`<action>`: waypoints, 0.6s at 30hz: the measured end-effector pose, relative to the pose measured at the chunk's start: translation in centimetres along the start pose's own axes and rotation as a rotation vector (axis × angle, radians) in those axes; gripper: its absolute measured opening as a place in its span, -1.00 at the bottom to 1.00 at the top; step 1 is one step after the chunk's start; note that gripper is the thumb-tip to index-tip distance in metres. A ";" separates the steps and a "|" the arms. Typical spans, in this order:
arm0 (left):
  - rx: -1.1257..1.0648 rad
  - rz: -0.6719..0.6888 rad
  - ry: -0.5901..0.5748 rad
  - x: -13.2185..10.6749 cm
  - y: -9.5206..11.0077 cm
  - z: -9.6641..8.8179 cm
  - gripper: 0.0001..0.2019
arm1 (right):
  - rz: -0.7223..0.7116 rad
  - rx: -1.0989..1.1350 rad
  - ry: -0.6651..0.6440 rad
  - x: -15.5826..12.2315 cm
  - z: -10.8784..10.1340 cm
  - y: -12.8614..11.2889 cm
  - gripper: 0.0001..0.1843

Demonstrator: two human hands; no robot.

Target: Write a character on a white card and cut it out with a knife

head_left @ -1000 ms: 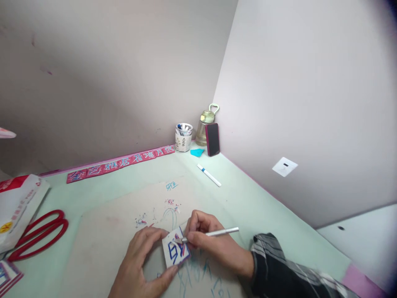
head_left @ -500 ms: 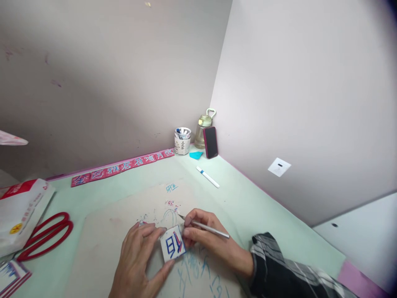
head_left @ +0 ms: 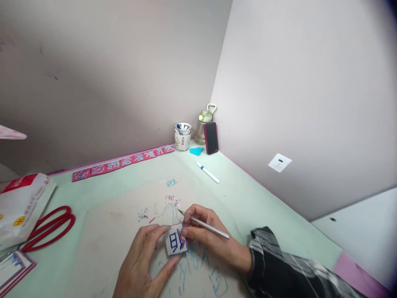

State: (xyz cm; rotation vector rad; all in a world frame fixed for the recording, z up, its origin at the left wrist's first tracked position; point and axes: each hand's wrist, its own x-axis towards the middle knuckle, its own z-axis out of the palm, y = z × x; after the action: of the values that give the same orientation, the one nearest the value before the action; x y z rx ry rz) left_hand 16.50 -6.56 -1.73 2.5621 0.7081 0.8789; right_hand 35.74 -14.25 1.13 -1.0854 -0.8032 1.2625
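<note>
My left hand [head_left: 147,258] grips a small square carving block [head_left: 175,243] by its edges, thumb below and fingers above. A blue character is written on the block's white face, with red showing along some strokes at its right. Between the fingers of my right hand [head_left: 206,231] is a slim silver craft knife [head_left: 208,226], its blade pointing up and left, off the block's face. My right thumb touches the block's upper right edge. Blue and pink crumbs [head_left: 143,215] lie on the beige board [head_left: 105,236] beyond my hands.
Red scissors [head_left: 51,225], a white packet [head_left: 26,207] and striped-edged tiles [head_left: 15,271] are at left. Carved pink tiles [head_left: 127,161] line the wall. A pen jar [head_left: 182,138], bottle [head_left: 203,126], phone [head_left: 211,138], blue scrap [head_left: 196,151] and white marker [head_left: 207,172] are at back.
The block has shifted slightly right and turned a little, with my left hand moving along. A red sliver now shows on the board where my left fingers were. The knife stays in my right hand.
</note>
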 end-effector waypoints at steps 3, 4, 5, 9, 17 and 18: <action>-0.046 -0.053 -0.025 -0.1 0.4 0.2 -0.70 | 0.005 -0.013 -0.013 -0.2 0.4 0.1 -0.64; -0.050 -0.062 -0.021 -0.1 0.4 0.3 -0.71 | 0.008 -0.020 -0.016 -0.3 0.5 0.2 -0.63; -0.053 -0.067 -0.016 -0.1 0.3 0.4 -0.73 | 0.008 -0.028 -0.017 -0.3 0.5 0.3 -0.62; -0.070 -0.070 -0.025 -0.1 0.2 0.7 -0.76 | 0.001 -0.083 -0.005 -0.4 0.6 0.5 -0.61; -0.124 -0.076 -0.070 -0.2 0.5 0.5 -0.83 | 0.000 -0.104 0.001 -0.5 0.5 0.6 -0.64; -0.123 -0.080 -0.076 -0.1 0.5 0.5 -0.83 | 0.003 -0.102 0.001 -0.5 0.5 0.6 -0.64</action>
State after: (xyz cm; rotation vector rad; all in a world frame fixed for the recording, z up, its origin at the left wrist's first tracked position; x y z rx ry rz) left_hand 16.91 -7.15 -1.92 2.4270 0.7058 0.7713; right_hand 35.02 -14.67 0.76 -1.1688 -0.8735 1.2341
